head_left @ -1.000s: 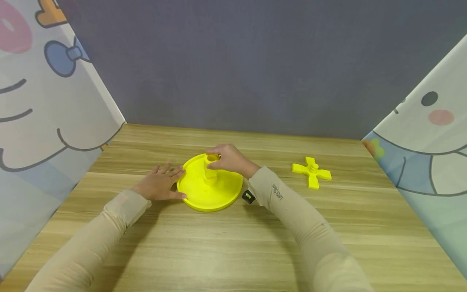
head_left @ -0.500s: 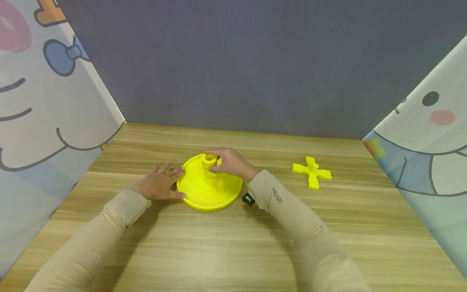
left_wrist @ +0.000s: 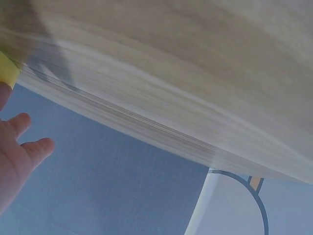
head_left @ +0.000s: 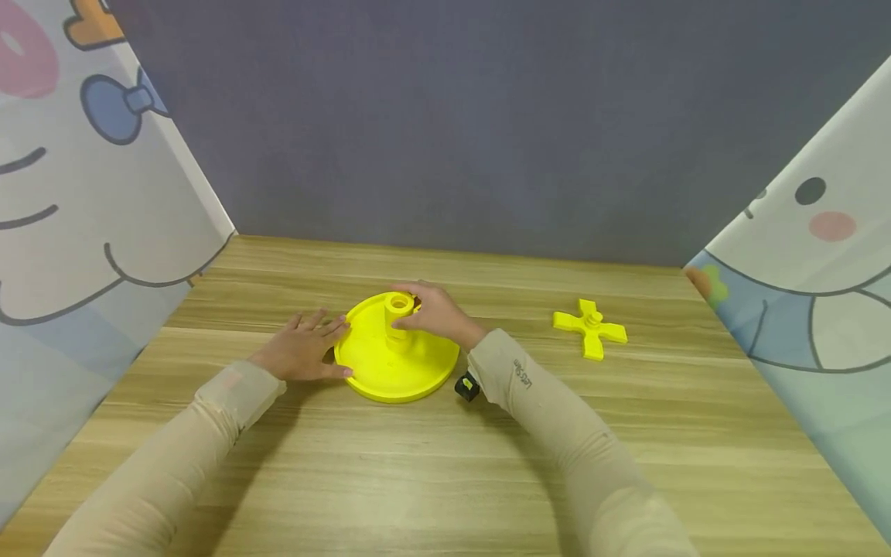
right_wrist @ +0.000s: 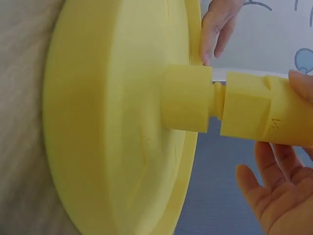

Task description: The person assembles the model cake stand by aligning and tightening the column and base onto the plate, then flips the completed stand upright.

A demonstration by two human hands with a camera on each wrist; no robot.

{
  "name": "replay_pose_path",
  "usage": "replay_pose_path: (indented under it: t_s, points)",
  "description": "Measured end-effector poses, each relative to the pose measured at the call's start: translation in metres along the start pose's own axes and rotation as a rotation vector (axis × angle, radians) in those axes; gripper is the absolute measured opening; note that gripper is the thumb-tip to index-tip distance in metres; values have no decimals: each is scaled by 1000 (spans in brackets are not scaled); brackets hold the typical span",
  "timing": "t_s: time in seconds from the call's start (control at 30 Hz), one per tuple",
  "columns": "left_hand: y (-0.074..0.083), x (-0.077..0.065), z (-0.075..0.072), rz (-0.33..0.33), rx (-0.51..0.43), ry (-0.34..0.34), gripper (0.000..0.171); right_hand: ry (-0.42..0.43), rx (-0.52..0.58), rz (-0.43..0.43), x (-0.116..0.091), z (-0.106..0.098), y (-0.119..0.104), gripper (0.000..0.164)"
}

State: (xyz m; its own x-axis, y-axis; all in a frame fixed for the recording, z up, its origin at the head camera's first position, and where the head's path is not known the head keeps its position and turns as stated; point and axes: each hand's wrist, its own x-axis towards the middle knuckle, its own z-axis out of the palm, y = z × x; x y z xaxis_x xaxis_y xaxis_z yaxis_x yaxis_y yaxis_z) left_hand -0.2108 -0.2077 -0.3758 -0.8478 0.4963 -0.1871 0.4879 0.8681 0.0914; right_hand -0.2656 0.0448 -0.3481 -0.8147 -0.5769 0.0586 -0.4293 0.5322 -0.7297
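Observation:
A round, shallow yellow dish (head_left: 369,373) with a raised rim lies on the wooden table. From its middle rises a short round socket (right_wrist: 188,98). Between thumb and fingers, my right hand (head_left: 443,316) pinches an upright yellow tube (right_wrist: 252,107) with flat sides and a hollow top. A narrow threaded neck (right_wrist: 219,100) shows between the tube and the socket, its lower end hidden inside. My left hand (head_left: 299,350) rests against the dish's left rim, fingers spread, thumb at the front. In the left wrist view only part of that hand shows, beside a yellow edge (left_wrist: 7,71).
A yellow cross-shaped piece (head_left: 590,328) with a round stub at its centre lies on the table to the right. A small black block (head_left: 467,386) is at my right cuff. A grey panel (head_left: 445,139) stands behind, with printed cartoon panels at both sides.
The tube has turned about its upright axis in my right hand, its flat faces now angled differently. My right fingers have shifted slightly around it. The left hand and dish stay in place.

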Motion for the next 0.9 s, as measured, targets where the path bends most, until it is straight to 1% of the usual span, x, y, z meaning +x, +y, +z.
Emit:
replay_pose_path:
  t_s: [0.2, 0.33, 0.57, 0.67, 0.77, 0.83, 0.9]
  points:
    - [-1, 1, 0, 15, 9, -15, 92, 17, -91, -42, -2, -1, -2, 63]
    - [-2, 1, 1, 10, 2, -13, 92, 10, -106, -66, -3, -4, -3, 58]
    - [-4, -1, 2, 17, 28, 10, 89, -28, -164, -14, -2, -5, -10, 57]
    - [-3, -3, 3, 20, 24, 18, 88, -20, -234, -9, -2, -4, -14, 56]
    - [-1, -5, 1, 20, 26, 24, 87, 3, -301, -17, -2, -2, -18, 56]
    - [1, -6, -2, 22, 25, 23, 86, 12, -296, -12, -2, -1, -18, 56]
    - [3, -6, -4, 22, 27, 20, 86, 2, -229, -1, -2, -2, -16, 60]
